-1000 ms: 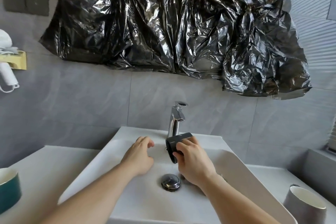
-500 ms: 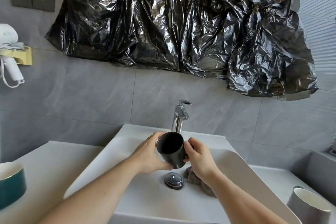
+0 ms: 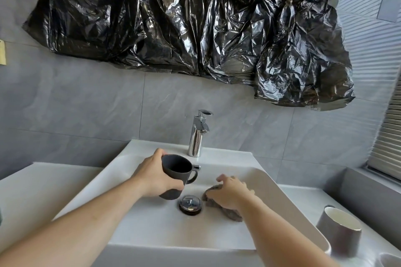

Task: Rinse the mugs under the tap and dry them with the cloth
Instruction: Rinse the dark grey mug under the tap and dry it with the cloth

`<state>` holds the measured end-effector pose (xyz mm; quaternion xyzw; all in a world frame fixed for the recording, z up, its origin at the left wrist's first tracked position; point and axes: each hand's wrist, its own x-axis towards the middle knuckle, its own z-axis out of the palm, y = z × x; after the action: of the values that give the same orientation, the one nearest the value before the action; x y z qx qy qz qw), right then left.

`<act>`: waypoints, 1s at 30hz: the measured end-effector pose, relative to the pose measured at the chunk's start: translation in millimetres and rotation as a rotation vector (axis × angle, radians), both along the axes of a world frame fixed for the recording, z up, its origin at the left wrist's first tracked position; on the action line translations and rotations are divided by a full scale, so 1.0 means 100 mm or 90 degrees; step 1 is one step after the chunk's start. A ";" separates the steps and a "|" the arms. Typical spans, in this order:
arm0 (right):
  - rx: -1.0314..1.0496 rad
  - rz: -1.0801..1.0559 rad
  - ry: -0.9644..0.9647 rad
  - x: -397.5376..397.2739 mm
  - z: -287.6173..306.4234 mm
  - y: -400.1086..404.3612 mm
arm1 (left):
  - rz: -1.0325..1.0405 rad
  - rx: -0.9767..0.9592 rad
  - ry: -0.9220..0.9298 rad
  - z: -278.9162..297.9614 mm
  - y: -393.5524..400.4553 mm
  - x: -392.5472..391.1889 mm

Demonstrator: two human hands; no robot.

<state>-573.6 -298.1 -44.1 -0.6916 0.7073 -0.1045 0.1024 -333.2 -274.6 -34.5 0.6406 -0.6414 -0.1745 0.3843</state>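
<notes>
the person's left hand is wrapped around the body of the dark mug, fingers curled at its far side and thumb across the near wall, holding it above the basin of the white sink with its mouth tipped toward the camera and its handle pointing right. the mug hangs just left of the drain plug and in front of the chrome tap, from which no stream of water can be seen. the right hand lies on the grey cloth, which sits crumpled on the basin floor just right of the plug; the fingers are bent over the near bunch of fabric, but whether they have closed on it or only rest there cannot be told. judging by this, the rinse of this mug looks finished or paused, and the drying is only about to start, since cloth and mug are apart. whether the mug is wet cannot be made out. a grey cup with a white inside stands on the counter to the right of the sink, well apart from both hands, and seems to be waiting its turn. so at best one mug is partway through, with its wiping, and the handling of any other mugs, left to do.
</notes>
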 end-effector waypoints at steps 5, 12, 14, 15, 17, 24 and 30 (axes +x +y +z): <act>0.107 -0.001 0.128 -0.05 -0.13 -0.04 | 0.035 0.030 -0.076 -0.03 0.00 0.04; -0.034 0.054 0.059 0.00 -0.09 -0.02 | 0.026 0.036 -0.074 -0.05 -0.02 0.01; -0.070 0.045 -0.017 0.02 -0.02 0.00 | 0.031 0.039 -0.074 -0.06 -0.03 0.03; -0.088 0.039 -0.051 0.03 0.01 0.02 | 0.034 0.039 -0.072 -0.07 -0.03 0.03; -0.112 0.042 -0.089 0.06 0.07 0.04 | 0.042 0.040 -0.056 -0.07 -0.04 0.04; -0.246 0.068 -0.125 0.20 0.14 0.05 | 0.056 0.031 0.086 -0.04 -0.10 0.01; -0.293 0.066 -0.188 0.24 0.17 0.06 | 0.016 0.037 0.288 0.04 -0.06 0.02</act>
<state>-549.3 -292.5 -27.6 -0.7095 0.6057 -0.3568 0.0495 -331.5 -281.0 -30.6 0.6041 -0.5256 -0.3274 0.5016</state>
